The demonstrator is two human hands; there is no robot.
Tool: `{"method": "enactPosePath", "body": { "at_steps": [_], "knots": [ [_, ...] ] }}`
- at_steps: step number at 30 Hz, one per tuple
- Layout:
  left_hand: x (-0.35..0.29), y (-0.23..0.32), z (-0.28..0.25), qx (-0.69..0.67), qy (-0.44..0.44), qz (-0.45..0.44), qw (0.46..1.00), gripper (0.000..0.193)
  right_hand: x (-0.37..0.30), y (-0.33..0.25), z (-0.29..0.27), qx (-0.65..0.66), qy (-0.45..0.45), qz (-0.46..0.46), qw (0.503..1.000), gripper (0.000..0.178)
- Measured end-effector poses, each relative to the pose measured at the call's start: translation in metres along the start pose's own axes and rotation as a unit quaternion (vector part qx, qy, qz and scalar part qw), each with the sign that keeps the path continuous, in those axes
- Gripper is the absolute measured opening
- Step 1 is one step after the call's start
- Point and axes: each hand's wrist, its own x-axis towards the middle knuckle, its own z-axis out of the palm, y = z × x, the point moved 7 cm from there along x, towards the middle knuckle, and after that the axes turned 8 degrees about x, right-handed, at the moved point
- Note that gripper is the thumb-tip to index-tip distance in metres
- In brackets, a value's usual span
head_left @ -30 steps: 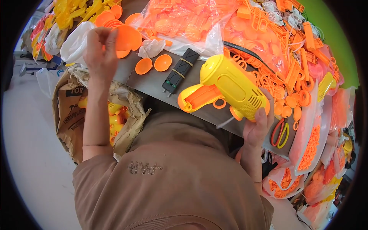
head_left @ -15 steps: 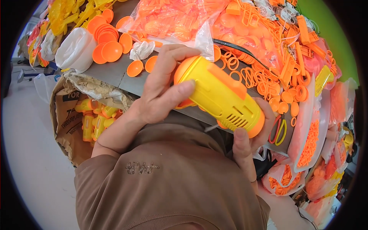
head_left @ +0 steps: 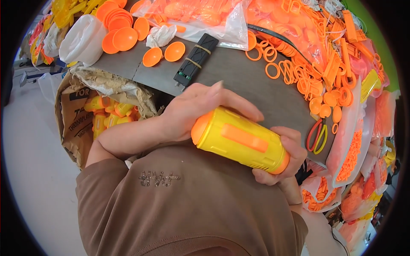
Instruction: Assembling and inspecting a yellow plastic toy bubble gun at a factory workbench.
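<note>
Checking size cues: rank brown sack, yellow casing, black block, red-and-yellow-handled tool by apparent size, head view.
1. Brown sack, partly hidden
2. Yellow casing, likely nearer camera
3. Black block
4. Red-and-yellow-handled tool

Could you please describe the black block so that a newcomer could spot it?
Start at the grey tabletop, just beyond the left hand. There, right of two orange dishes, lies the black block. Unlike them, it's long, with two tan bands.

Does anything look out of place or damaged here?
A crumpled white wad lies beside orange cups, looking like litter; the paper sack has a ragged, crumpled rim. The held yellow housing shows no visible damage.
</note>
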Motion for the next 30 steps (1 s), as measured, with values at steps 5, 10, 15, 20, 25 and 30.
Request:
{"method": "enactPosePath", "body": {
  "at_steps": [5, 10, 15, 20, 25, 30],
  "knots": [
    [-0.001, -0.019, 0.011, -0.040, 0.025, -0.194, 0.980, 0.064, 0.003, -0.011, 0.004, 0.000, -0.063, -0.003, 0.998, 0.064],
    [-0.003, -0.024, 0.015, 0.018, -0.033, -0.178, 0.983, 0.066, 0.011, -0.023, 0.001, 0.054, -0.041, -0.072, 0.995, 0.045],
    [-0.002, -0.015, 0.014, 0.102, -0.025, -0.144, 0.984, 0.062, 0.012, -0.032, 0.001, 0.014, -0.058, -0.118, 0.991, 0.042],
    [0.037, -0.031, -0.014, -0.063, 0.124, -0.159, 0.977, 0.059, 0.017, 0.007, -0.025, -0.004, 0.043, -0.036, 0.998, 0.035],
    [0.060, -0.027, -0.040, 0.010, 0.191, -0.067, 0.979, 0.056, 0.006, 0.051, -0.039, -0.091, 0.231, 0.061, 0.967, 0.019],
    [0.038, -0.005, -0.027, 0.433, 0.134, 0.105, 0.885, 0.048, -0.010, 0.097, -0.054, 0.034, 0.306, 0.235, 0.922, 0.011]
  ]
}}
